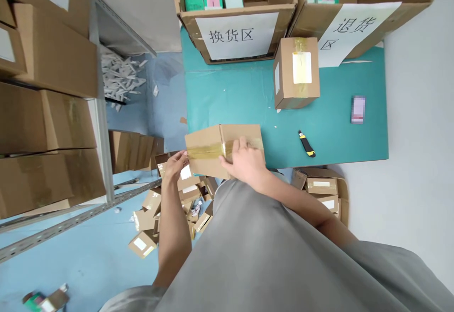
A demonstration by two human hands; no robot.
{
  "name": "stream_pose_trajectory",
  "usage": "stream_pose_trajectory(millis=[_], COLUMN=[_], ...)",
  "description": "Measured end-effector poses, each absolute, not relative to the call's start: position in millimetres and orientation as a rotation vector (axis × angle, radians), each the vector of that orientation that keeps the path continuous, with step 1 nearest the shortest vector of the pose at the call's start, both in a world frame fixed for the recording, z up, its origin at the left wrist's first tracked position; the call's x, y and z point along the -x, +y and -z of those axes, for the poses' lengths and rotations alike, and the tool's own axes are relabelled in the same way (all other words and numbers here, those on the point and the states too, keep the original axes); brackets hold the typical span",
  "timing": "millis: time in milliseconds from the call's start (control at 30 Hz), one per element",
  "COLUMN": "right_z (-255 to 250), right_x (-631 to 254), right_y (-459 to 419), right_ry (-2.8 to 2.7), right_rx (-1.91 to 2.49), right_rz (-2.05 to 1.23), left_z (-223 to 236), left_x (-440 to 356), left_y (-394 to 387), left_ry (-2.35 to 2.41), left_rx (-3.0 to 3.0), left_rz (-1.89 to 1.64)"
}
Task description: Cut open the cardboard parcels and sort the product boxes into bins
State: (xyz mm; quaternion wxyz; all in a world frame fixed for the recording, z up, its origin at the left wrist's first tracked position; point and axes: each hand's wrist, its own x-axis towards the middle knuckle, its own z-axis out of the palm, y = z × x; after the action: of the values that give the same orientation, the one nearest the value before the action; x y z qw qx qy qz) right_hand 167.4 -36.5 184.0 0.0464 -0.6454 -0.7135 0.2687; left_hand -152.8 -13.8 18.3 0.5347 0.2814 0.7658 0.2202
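A brown cardboard box [204, 139] lies at the front left edge of the teal table, a strip of yellowish tape running along its top. At its left end my left hand [176, 164] is closed in a pinch on the edge. My right hand [247, 161] lies over the right half, fingers stretched out and thumb apart, pressing on the cardboard. To the right rests a black-and-yellow box cutter [306, 143]. Farther back stands a taped carton [297, 73] with white labels, touched by neither hand.
Two large open cartons with paper signs, a left one [191, 23] and a right one [386, 23], hold green boxes at the back of the table [230, 99]. A phone-like object [358, 109] lies right. Shelving with cartons [60, 52] stands left; small boxes [144, 243] litter the floor.
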Motion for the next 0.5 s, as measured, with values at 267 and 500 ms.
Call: stream_pose_trajectory(millis=[267, 500], right_z=[-108.6, -35.1], right_x=[-307.3, -360.1], right_y=[-43.7, -46.6], right_ry=[-1.758, -1.245], right_rx=[2.101, 1.836], right_rz=[-1.127, -1.493], left_z=[-43.2, -59.0], left_x=[111.7, 70.7], left_y=[0.8, 31.5], left_ry=[1.598, 1.656], left_rx=[-0.690, -0.970], left_rz=[-0.470, -0.263])
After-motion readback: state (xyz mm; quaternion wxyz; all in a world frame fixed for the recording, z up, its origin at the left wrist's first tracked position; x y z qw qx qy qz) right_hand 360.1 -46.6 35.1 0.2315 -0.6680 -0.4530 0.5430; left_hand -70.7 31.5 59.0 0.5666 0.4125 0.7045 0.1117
